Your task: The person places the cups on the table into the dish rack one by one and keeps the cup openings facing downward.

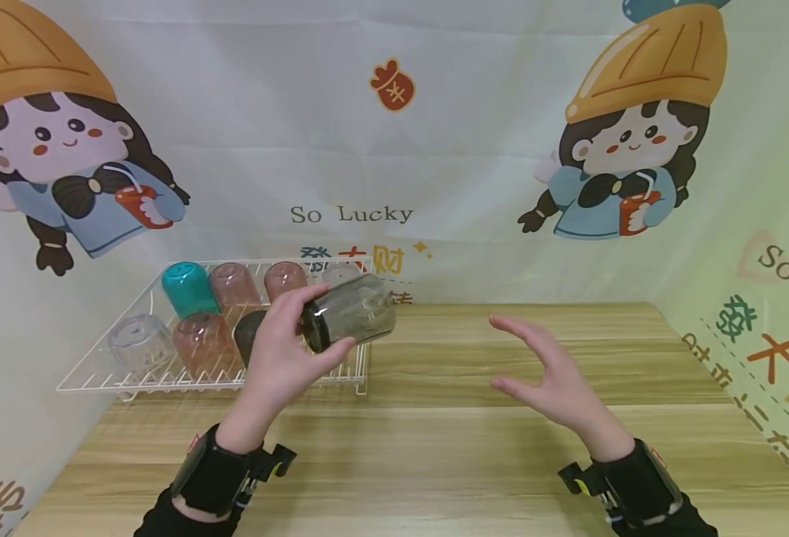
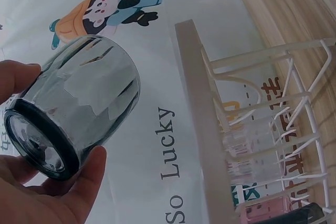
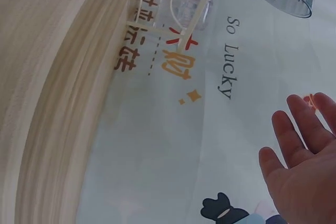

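Note:
My left hand (image 1: 287,350) grips a smoky grey glass (image 1: 357,309) around its thick dark base, in front of and above the rack's right end. The glass lies tilted on its side, its mouth pointing right; in the left wrist view the same glass (image 2: 84,98) shows clear, faceted walls and nothing inside. My right hand (image 1: 555,380) hovers over the table to the right, thumb and fingers spread apart, holding nothing. A white wire rack (image 1: 213,386) on the left bears several upturned glasses: a teal one (image 1: 191,289), pinkish ones (image 1: 201,343), a clear one (image 1: 141,343) and a dark one partly hidden by my left hand.
The wood-grain table (image 1: 448,462) reaches back to a white printed cloth (image 1: 461,149) hanging behind it. More printed cloth hangs at both sides. Straps with small camera mounts sit on both wrists.

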### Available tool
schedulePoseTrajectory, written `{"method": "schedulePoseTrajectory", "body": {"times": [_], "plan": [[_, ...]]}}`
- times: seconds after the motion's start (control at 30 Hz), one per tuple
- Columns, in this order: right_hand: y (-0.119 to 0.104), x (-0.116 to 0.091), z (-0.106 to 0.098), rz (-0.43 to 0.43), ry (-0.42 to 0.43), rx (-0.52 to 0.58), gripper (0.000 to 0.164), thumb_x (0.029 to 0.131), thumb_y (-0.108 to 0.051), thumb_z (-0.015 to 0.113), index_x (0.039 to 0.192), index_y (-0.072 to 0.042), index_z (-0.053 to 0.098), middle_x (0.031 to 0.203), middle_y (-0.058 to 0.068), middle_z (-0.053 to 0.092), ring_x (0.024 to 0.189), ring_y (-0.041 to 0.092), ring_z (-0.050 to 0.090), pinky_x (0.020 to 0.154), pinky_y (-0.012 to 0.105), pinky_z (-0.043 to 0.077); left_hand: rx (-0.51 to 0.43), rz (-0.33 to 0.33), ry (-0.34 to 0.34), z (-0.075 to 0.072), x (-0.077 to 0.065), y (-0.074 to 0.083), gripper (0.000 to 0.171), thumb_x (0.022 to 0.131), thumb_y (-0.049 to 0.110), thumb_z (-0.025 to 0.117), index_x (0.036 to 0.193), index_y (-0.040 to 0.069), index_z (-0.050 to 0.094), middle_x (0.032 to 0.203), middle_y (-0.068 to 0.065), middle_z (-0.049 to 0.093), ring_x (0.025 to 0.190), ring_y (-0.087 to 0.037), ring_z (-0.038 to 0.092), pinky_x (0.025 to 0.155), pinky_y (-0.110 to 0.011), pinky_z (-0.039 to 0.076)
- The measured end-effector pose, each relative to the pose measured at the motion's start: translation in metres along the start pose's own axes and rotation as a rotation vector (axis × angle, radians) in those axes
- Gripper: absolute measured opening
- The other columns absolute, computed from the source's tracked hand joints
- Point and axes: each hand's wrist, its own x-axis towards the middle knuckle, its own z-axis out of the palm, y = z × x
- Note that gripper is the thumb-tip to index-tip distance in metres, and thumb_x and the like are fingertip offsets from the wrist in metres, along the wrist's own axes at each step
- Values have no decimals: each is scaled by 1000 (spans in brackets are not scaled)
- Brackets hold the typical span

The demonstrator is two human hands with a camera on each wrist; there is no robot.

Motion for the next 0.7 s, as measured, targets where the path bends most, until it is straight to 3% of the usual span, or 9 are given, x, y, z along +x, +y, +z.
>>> {"method": "schedulePoseTrajectory", "body": {"times": [0.23, 0.7], "plan": [[11, -6, 2, -20, -15, -52, 76, 75, -14, 80, 142, -15, 43, 141, 4, 48, 128, 23, 42, 102, 46, 36, 40, -4, -25, -3, 0, -5, 74, 71, 31, 82, 135, 12, 50, 129, -11, 52, 113, -29, 49, 89, -49, 46], [20, -12, 5, 7, -41, -61, 79, 73, -13, 81, 142, -11, 42, 142, 9, 47, 128, 31, 42, 103, 54, 36, 91, -72, -86, -12, 5, -16, 74, 72, 32, 80, 134, 7, 47, 131, -16, 49, 113, -33, 49, 89, -53, 46]]}}
